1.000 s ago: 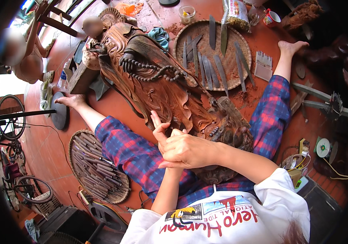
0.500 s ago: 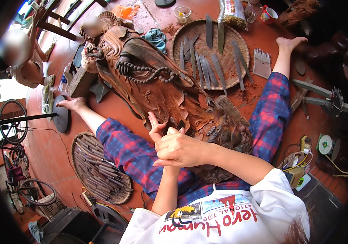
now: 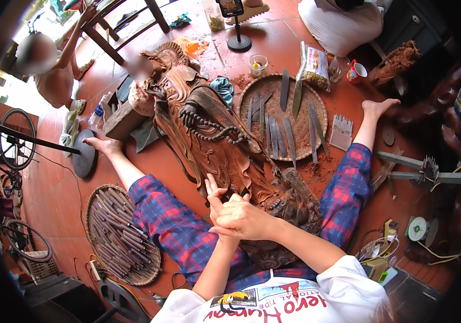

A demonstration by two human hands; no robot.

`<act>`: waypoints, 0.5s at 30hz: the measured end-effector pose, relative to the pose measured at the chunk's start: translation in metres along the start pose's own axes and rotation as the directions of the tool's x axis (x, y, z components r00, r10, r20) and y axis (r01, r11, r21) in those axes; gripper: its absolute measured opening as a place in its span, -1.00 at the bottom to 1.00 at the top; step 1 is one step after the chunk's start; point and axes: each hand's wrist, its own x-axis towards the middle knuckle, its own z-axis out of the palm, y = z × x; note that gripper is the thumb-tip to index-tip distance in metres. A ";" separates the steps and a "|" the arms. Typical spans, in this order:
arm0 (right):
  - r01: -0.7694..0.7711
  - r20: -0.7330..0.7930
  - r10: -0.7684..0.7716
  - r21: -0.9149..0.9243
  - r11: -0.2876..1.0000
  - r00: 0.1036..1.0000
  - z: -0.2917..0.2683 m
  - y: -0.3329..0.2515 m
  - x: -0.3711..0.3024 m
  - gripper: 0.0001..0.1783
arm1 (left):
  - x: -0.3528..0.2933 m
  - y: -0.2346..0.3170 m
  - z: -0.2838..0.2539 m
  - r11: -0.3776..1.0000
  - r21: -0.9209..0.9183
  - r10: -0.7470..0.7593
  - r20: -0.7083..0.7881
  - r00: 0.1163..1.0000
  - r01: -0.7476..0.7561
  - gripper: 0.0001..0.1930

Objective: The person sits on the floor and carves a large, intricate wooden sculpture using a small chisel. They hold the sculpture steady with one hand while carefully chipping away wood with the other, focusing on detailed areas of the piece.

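Note:
My two hands are together over the lower part of a carved wooden statue (image 3: 214, 134), which lies between my legs. My right hand (image 3: 245, 217) is closed round part of my left hand (image 3: 215, 198), pressing on its fingers. A couple of the left hand's fingers stick out, stretched and apart; the rest of it is hidden under the right hand. No tool shows in either hand. The statue is a robed figure with a string of large beads, and its dark, finely carved base (image 3: 295, 207) is closest to me.
Long flat blades lie in a round woven tray (image 3: 316, 99) beyond the statue. At left, another woven tray (image 3: 152, 272) holds many round-handled chisels (image 3: 122, 231). A small block of thin tools (image 3: 342, 132) stands by my right leg. A person (image 3: 58, 81) is at far left.
My view has tilted upward, bringing a phone stand and a white sack at the far side into sight. My hands stay joined with nearly the same hold.

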 end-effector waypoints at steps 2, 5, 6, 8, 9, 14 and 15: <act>0.001 0.009 -0.001 0.067 0.998 1.000 0.001 0.001 0.003 -0.61 | -0.001 -0.006 -0.002 0.989 -0.130 -0.069 0.004 0.998 0.069 -0.47; -0.007 0.032 0.005 0.049 0.999 0.999 -0.001 -0.005 0.006 -0.62 | 0.000 -0.008 -0.008 0.993 -0.113 -0.026 0.016 1.000 0.028 -0.47; -0.008 0.033 0.008 0.013 1.000 0.999 0.002 -0.004 0.005 -0.61 | 0.001 -0.005 -0.007 0.997 -0.081 -0.020 0.003 1.000 0.021 -0.46; -0.016 0.029 0.017 -0.061 0.998 0.999 0.004 -0.001 0.003 -0.61 | 0.005 0.001 -0.007 0.998 0.028 0.048 -0.020 0.999 -0.048 -0.40; -0.015 0.058 0.019 -0.057 0.998 0.998 0.007 0.001 0.003 -0.60 | 0.002 -0.006 -0.006 1.000 0.008 0.030 -0.021 0.999 -0.029 -0.41; -0.050 0.093 0.048 0.020 0.999 0.995 -0.001 -0.014 0.010 -0.59 | 0.001 -0.008 -0.015 0.993 -0.119 -0.008 -0.009 1.000 0.006 -0.53; -0.033 0.096 0.035 -0.017 0.999 0.995 -0.005 -0.019 0.009 -0.60 | 0.002 -0.004 -0.020 0.996 -0.033 0.083 0.002 0.997 -0.083 -0.60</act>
